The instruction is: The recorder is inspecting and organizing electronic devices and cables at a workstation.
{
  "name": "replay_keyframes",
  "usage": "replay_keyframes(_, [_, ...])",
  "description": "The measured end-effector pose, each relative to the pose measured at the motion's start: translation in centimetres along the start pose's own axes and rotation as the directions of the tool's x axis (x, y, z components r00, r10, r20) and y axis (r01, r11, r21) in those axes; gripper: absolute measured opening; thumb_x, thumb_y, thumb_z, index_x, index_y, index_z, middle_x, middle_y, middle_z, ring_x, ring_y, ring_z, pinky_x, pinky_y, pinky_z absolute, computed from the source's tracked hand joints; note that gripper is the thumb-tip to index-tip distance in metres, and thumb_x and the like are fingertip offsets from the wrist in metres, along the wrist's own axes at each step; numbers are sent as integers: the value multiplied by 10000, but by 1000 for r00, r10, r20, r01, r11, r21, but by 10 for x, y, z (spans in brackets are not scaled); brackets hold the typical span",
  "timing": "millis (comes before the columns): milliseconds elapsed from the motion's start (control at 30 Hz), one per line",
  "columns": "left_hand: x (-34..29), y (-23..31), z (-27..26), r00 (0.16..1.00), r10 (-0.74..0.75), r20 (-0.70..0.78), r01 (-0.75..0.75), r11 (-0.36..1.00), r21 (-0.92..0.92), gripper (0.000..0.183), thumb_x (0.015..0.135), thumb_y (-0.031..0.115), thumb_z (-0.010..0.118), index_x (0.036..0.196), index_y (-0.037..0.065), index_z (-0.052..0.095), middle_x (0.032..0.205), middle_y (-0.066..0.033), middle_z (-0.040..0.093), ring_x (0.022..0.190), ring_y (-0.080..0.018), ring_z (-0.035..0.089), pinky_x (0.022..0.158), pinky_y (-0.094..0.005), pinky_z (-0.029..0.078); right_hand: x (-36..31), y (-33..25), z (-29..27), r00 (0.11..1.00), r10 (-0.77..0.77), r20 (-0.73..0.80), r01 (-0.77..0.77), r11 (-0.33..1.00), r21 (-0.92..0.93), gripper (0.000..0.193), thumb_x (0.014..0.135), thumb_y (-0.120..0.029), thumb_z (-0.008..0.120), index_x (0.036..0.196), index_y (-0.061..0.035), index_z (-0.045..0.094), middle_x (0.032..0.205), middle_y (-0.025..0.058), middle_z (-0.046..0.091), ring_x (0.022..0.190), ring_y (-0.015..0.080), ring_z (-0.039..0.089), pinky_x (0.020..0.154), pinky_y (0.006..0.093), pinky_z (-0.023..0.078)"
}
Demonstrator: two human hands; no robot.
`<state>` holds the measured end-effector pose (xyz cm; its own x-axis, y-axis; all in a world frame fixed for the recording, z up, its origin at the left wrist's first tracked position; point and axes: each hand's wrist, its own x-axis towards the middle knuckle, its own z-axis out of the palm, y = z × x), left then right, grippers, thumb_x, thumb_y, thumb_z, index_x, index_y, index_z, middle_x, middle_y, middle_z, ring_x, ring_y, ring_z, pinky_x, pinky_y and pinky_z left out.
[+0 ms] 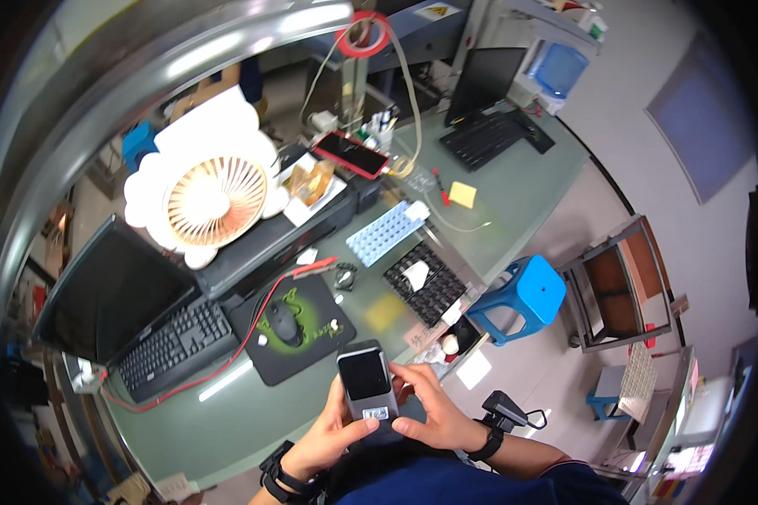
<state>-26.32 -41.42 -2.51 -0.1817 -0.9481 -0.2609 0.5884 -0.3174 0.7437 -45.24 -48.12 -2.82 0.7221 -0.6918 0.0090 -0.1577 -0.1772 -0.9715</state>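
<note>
A small grey handheld device (365,374) with a dark screen and a white label near its lower end is held in front of my body, at the table's near edge. My left hand (335,433) grips its left side, thumb across the lower face by the label. On the other side my right hand (434,411) holds it too, thumb at the lower right corner and fingers along the right edge. Part of the fingers lies hidden behind the device. Just beyond it is a black-and-green mouse pad (318,349) with a black mouse (285,324) on it.
A keyboard (173,349) and monitor (109,295) stand at left, with a lit white fan (215,202) behind. Red cables (248,337) cross the table. A blue tray (387,233) and black tray (429,295) lie ahead. A blue stool (535,290) stands at right.
</note>
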Motion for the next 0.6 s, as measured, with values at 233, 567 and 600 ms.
replay_keyframes(233, [-18,-25,-46,941,-324,96,337,884,-325,635,860,-1,609,1397,94,283,1260,-116,517,1160,-225,541,953,-423,476,-77,145,-21,608,260,-750,-307,948,79,476,852,-141,653,1273,-15,468,1113,131,496,1005,244,524,852,328,456])
replay_keyframes(567, [-22,-17,-77,964,-232,-131,205,959,-196,433,894,122,602,1304,39,488,1242,-72,582,1142,-211,560,960,-403,480,-89,221,-4,452,884,-117,-324,285,902,428,933,-229,541,1313,-85,404,1161,77,525,1173,263,518,867,435,483])
replay_keyframes(600, [-21,-15,-76,966,-231,-115,204,956,-209,432,892,115,600,1304,46,491,1236,-70,584,1139,-213,560,951,-401,485,-72,209,-8,495,855,-156,-336,354,873,382,927,-218,553,1263,-87,426,1143,78,541,1157,249,530,848,420,491])
